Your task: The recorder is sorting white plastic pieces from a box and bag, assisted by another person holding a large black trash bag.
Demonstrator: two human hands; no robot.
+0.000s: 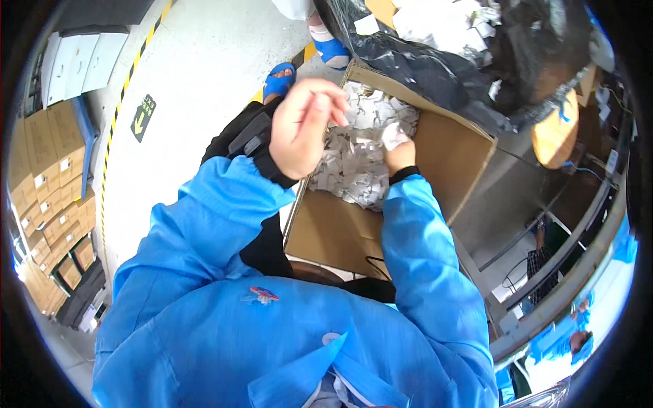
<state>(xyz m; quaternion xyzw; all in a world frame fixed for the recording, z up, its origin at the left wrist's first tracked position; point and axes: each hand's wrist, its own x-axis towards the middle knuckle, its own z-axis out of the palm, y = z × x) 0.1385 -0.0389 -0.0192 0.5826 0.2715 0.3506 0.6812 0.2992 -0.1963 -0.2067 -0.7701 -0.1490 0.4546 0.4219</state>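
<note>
My left hand (300, 129) is raised over the left edge of a cardboard box (452, 153), its fingers loosely bent and apart, with nothing visible in them. Inside the box lies a thick heap of small white paper pieces (350, 163), many of them crumpled or folded. My right hand (399, 155) reaches into the box on the right side of the heap. Its fingers are closed on a white paper piece (393, 136); whether it grips more than one cannot be made out.
Beyond the box sits a black plastic bag (435, 75) with more white paper pieces (442, 27). Blue sandals (277, 83) show on someone's feet at the far side. Stacked cartons (58, 156) stand at left, and a metal rail (544, 285) runs along the right.
</note>
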